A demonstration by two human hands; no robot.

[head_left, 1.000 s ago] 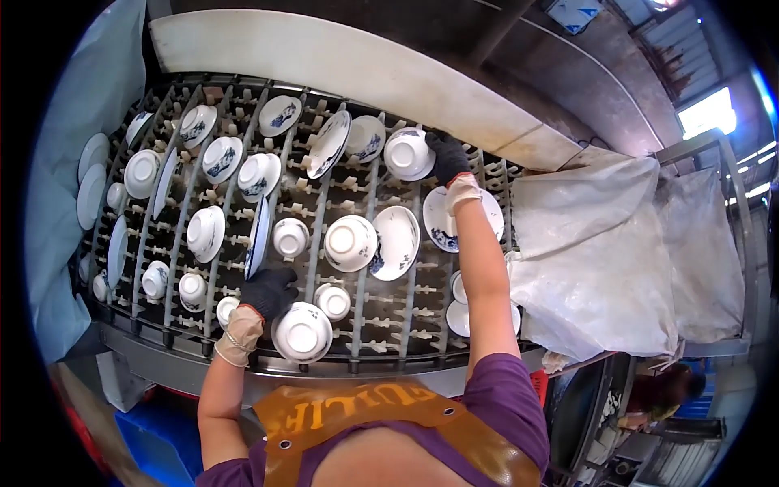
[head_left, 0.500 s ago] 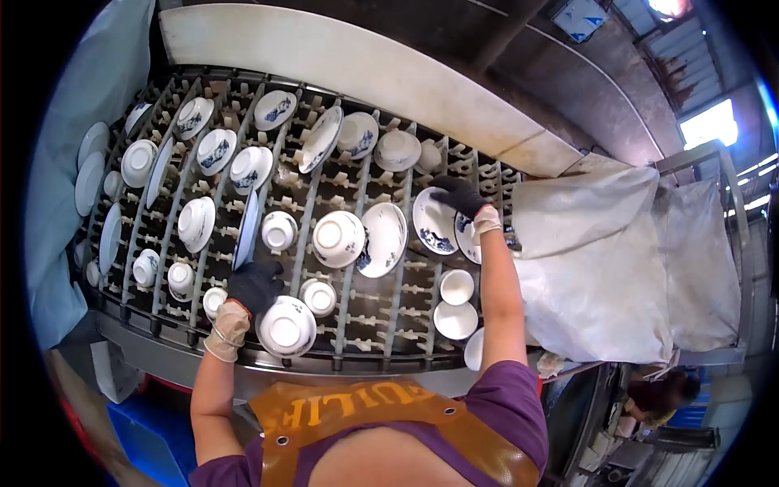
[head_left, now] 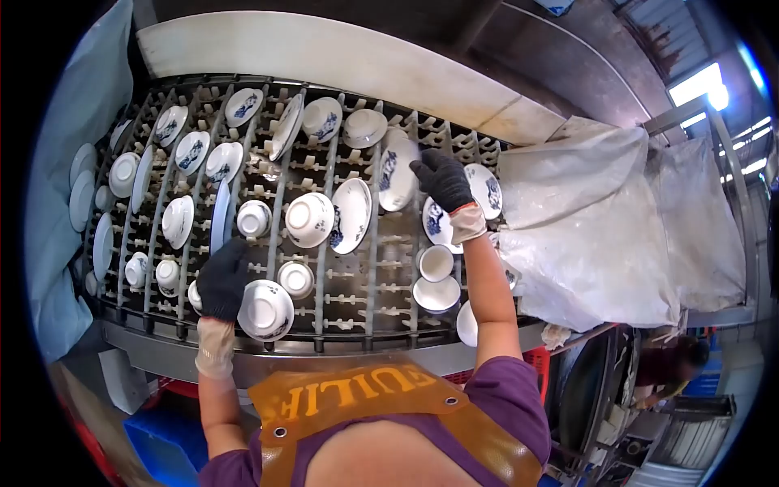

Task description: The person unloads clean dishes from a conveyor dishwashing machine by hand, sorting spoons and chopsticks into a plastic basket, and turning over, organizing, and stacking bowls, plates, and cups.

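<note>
The right hand (head_left: 442, 178) is pinching a plate (head_left: 397, 177), likely slippery and breakable, by its rim, the best spot, but I can't tell what the left hand (head_left: 222, 280) is doing

The person wears a purple shirt (head_left: 507, 390) with short sleeves, and over it a brown, shiny apron (head_left: 280, 399) with yellow letters and round metal rings. On both hands are dark gloves with orange edge, above pale, thin wrist covers.
</note>
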